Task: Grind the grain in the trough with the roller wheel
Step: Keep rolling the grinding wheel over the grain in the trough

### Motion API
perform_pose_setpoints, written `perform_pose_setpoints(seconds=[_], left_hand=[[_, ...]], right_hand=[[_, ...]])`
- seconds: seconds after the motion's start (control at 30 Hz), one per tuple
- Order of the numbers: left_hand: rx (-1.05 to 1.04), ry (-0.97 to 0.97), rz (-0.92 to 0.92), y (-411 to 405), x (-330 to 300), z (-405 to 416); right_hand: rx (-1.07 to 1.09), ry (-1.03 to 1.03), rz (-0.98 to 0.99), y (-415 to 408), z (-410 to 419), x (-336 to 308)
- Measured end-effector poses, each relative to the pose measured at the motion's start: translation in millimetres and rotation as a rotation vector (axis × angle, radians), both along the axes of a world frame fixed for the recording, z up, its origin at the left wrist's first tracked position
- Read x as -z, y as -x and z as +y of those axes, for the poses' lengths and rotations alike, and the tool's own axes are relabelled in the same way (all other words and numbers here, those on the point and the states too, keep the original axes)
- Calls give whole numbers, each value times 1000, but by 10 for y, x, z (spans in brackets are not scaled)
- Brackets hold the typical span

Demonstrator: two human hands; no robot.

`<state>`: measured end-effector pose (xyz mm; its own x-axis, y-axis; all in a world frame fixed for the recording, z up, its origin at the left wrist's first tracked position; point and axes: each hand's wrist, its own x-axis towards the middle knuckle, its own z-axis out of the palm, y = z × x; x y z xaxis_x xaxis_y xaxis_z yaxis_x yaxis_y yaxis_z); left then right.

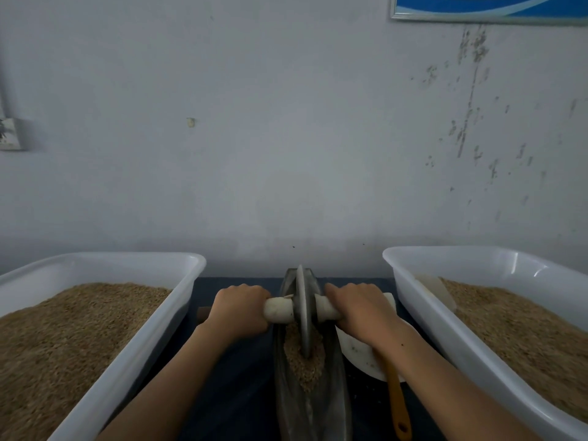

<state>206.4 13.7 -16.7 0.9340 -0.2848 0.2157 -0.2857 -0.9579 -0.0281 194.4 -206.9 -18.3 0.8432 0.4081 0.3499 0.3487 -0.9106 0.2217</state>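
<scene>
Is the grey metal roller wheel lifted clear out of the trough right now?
No, the grey metal roller wheel stands in the dark boat-shaped trough, its rim in the grain.

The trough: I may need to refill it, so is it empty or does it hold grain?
It holds grain. A tan heap lies in the trough around the roller wheel.

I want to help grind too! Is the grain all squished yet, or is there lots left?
Done: grain is already in the trough. In hand: the left hand and right hand each hold the handle, with the roller wheel standing in the pile. Left: the pile looks coarse, so it needs more rolling. The left tub and right tub hold much more grain.
</scene>
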Motion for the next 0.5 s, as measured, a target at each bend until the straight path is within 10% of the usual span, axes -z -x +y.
perform_pose_setpoints(seconds=[0.33,0.5], left_hand=[[1,-74,171,135,-22,14],[-45,-59,-38,93,17,-31]], right_hand=[[-20,22,164,123,-38,-50],[-1,-24,11,35,-13,23]])
